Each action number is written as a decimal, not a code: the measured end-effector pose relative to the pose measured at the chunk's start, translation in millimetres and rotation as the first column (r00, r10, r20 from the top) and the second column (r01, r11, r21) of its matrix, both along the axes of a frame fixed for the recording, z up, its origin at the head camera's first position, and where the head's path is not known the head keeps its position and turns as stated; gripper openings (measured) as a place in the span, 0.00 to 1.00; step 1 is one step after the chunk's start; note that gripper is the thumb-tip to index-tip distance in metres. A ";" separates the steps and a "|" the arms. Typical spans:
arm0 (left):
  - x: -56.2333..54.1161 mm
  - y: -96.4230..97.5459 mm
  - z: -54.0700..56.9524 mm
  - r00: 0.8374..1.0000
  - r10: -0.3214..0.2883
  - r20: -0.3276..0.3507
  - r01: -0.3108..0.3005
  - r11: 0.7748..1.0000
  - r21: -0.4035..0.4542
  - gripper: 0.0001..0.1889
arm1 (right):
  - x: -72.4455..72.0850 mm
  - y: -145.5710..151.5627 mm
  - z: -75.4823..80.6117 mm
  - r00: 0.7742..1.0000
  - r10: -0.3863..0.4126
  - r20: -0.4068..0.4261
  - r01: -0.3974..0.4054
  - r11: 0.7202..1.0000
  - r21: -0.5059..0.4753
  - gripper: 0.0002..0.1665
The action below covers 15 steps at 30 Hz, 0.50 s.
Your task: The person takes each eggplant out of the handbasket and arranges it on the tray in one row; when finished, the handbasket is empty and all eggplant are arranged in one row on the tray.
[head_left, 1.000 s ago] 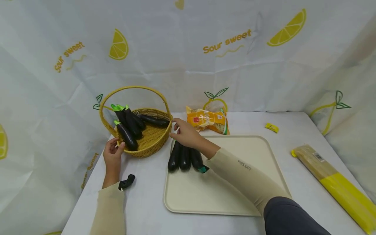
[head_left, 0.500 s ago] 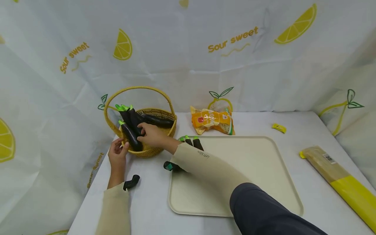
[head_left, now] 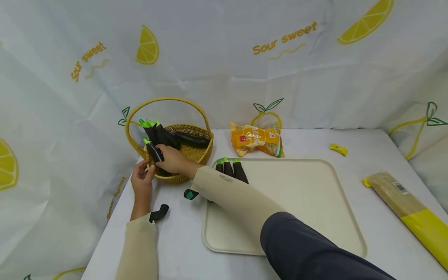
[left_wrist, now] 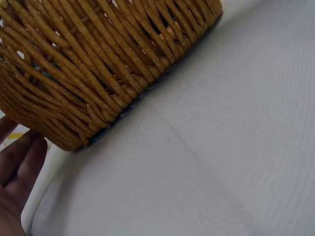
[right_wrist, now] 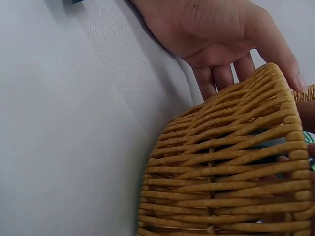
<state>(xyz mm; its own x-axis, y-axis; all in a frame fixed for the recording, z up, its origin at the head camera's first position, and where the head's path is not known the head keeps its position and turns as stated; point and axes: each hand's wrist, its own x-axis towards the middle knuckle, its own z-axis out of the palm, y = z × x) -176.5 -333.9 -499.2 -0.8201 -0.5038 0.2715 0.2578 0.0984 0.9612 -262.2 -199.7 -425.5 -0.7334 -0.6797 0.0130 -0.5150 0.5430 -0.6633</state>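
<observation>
In the head view, a yellow woven basket (head_left: pixel 206 155) with a tall handle holds several dark eggplants with green stems. My right hand (head_left: pixel 173 159) reaches over its near rim and grips the front-left eggplant (head_left: pixel 153 151) between thumb and fingers. My left hand (head_left: pixel 142 181) holds the basket's left front side; in the right wrist view its thumb lies at the rim and the fingers against the outer weave. The left wrist view shows left fingers (left_wrist: pixel 27 164) beside the basket wall. Three eggplants (head_left: pixel 240 171) lie on a beige tray (head_left: pixel 287 217), partly covered by my right sleeve.
Behind the tray lies an orange food packet (head_left: pixel 257 140). A small yellow wrapped piece (head_left: pixel 338 149) lies at the back right. A long yellow and tan package (head_left: pixel 402 210) stretches along the right side. A patterned cloth (head_left: pixel 217 58) hangs behind the white table.
My right hand has left the basket's right rim, moved left into the basket and taken hold of the front-left eggplant. My left hand has stayed at the basket's left side.
</observation>
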 end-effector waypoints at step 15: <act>10.5 14.9 23.1 1.000 0.016 0.001 -0.016 0.998 -0.059 0.21 | -3.3 2.6 -3.9 0.982 -0.037 0.184 0.063 0.989 -0.137 0.40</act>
